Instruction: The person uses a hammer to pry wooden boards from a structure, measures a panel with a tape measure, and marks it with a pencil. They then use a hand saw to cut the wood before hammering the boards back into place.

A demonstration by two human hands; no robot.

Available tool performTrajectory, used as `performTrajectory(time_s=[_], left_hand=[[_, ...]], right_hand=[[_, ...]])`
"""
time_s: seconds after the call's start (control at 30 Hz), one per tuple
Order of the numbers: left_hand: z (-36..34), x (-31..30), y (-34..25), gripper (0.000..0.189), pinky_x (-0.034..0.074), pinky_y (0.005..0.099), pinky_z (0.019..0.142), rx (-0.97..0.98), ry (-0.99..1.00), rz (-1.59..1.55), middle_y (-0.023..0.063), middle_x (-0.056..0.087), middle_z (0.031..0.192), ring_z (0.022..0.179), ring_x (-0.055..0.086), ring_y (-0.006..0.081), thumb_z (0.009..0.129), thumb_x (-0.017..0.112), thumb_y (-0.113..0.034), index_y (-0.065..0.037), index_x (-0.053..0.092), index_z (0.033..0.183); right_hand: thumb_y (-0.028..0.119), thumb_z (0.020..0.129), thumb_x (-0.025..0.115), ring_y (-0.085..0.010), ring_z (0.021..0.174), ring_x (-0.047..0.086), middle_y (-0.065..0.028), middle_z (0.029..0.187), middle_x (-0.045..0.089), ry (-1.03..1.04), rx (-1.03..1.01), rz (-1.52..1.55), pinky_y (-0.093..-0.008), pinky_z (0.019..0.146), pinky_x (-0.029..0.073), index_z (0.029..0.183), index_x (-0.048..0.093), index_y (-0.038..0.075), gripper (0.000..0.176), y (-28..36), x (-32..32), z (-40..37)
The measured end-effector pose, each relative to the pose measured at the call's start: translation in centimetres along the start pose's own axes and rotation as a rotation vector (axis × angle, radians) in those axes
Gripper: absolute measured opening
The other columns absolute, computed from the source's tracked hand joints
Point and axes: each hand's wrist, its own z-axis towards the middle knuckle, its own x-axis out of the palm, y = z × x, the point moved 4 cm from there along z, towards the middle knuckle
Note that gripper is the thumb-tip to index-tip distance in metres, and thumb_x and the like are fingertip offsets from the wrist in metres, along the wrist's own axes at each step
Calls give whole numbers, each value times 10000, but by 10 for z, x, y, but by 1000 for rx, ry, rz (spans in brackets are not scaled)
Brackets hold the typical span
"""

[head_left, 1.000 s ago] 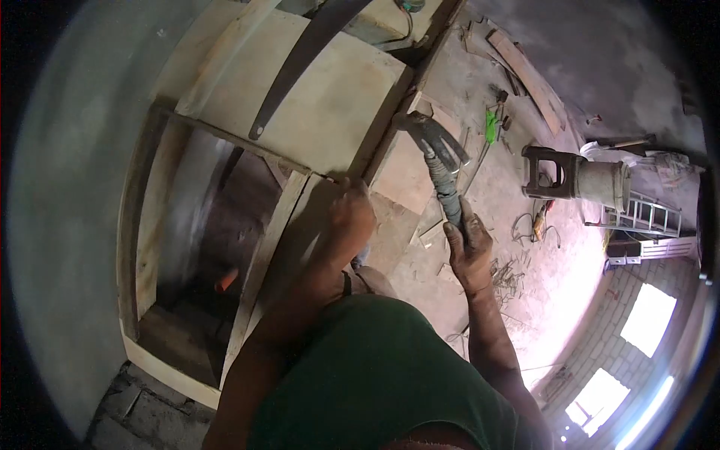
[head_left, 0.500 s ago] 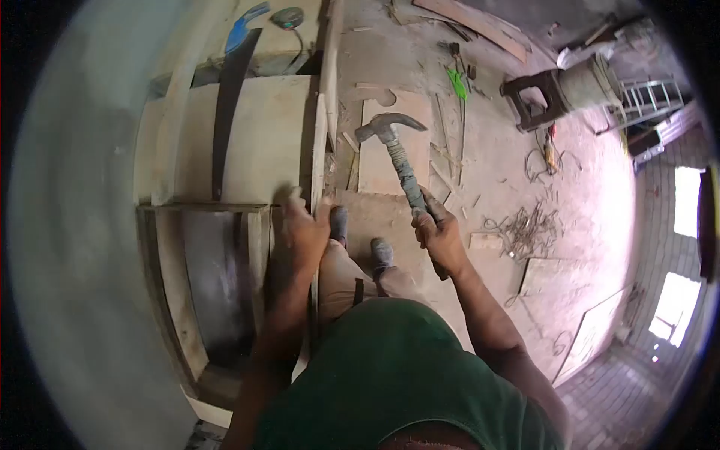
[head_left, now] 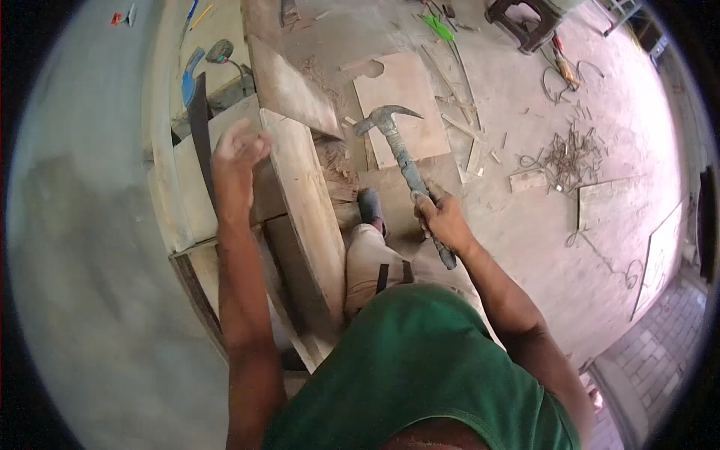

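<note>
My right hand (head_left: pixel 444 219) is wrapped round the taped handle of a claw hammer (head_left: pixel 405 163), whose head points away from me. My left hand (head_left: pixel 237 156) is raised over the wooden framework, its fingers loosely curled and apart, with nothing visible in them. Close to its right is the end of a long wooden board (head_left: pixel 300 195). A handsaw (head_left: pixel 201 131) with a blue handle lies just to its left, its blade partly hidden by the hand and forearm.
A round dark object (head_left: pixel 219 51) and a yellow pencil (head_left: pixel 201 16) lie on the far boards. On the floor are a notched plywood sheet (head_left: pixel 409 109), a pile of scraps (head_left: pixel 574 157), a corded power tool (head_left: pixel 566 71) and a stool (head_left: pixel 529 19). A grey wall stands at left.
My view has shifted. The left hand has moved forward and up from beside the box frame, its fingers curling more. The right hand still holds the hammer in much the same position.
</note>
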Motion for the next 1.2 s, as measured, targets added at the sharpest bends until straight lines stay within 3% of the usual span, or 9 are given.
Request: performTrajectory(time_s=[0.2, 0.27, 0.37, 0.53, 0.8, 0.87, 0.97, 1.17, 1.2], left_hand=[[84, 22, 3, 262, 526, 324, 798, 22, 282, 471, 118, 680, 954, 876, 649, 193, 863, 648, -134, 48, 643, 1051], [106, 34, 8, 230, 515, 327, 775, 225, 392, 987, 112, 695, 945, 860, 663, 204, 836, 642, -114, -20, 666, 1044], [125, 30, 12, 197, 505, 373, 785, 342, 308, 1018, 158, 688, 965, 871, 664, 323, 814, 594, -79, -71, 693, 985], [116, 13, 41, 162, 498, 408, 794, 492, 217, 992, 137, 675, 952, 894, 638, 337, 858, 582, -96, -81, 669, 995], [102, 9, 64, 177, 490, 447, 810, 964, -14, 1095, 158, 613, 901, 886, 587, 367, 877, 564, -44, -52, 617, 1047], [100, 8, 61, 186, 497, 448, 802, 969, 12, 1090, 156, 608, 898, 884, 586, 369, 861, 567, -10, -42, 614, 1038], [102, 7, 61, 189, 498, 450, 801, 958, 14, 1081, 156, 616, 908, 880, 588, 366, 859, 573, -8, -42, 609, 1041], [103, 3, 67, 190, 494, 445, 828, 944, -22, 1051, 159, 630, 940, 899, 601, 361, 871, 570, -14, -46, 600, 1056], [103, 2, 69, 195, 493, 442, 834, 927, -31, 1054, 155, 630, 943, 906, 601, 357, 872, 574, -17, -47, 596, 1063]], right_hand=[[243, 968, 554, -83, 495, 496, -6, 647, 532, 52, 75, 31, -252, 456, 411, 955, 548, 46, 198, -1, 3, 12], [247, 965, 560, -85, 491, 496, -8, 636, 534, 8, -29, 61, -252, 454, 410, 945, 555, 41, 206, -17, 15, 26], [256, 965, 563, -92, 491, 501, -15, 611, 533, 15, -47, 187, -256, 450, 403, 904, 569, 33, 231, -16, 31, 40], [276, 982, 541, -122, 464, 502, -32, 570, 521, -58, 114, 283, -274, 441, 396, 805, 578, 22, 311, 9, 67, 57], [328, 979, 528, -153, 457, 531, -107, 571, 569, -175, -78, 87, -319, 426, 410, 721, 575, -10, 428, 8, 171, 119], [311, 979, 529, -145, 471, 534, -106, 579, 572, -155, -174, -54, -312, 417, 403, 719, 570, -8, 414, 12, 175, 130], [319, 962, 545, -210, 518, 566, -156, 644, 607, -86, 48, -103, -365, 453, 445, 853, 595, -57, 395, 22, 160, 126], [302, 950, 555, -235, 525, 581, -162, 688, 621, -255, -34, 339, -389, 466, 465, 961, 589, -80, 384, 11, 161, 101], [291, 958, 552, -198, 503, 565, -131, 659, 602, -217, -110, 35, -362, 430, 436, 888, 590, -56, 356, 9, 168, 112]])
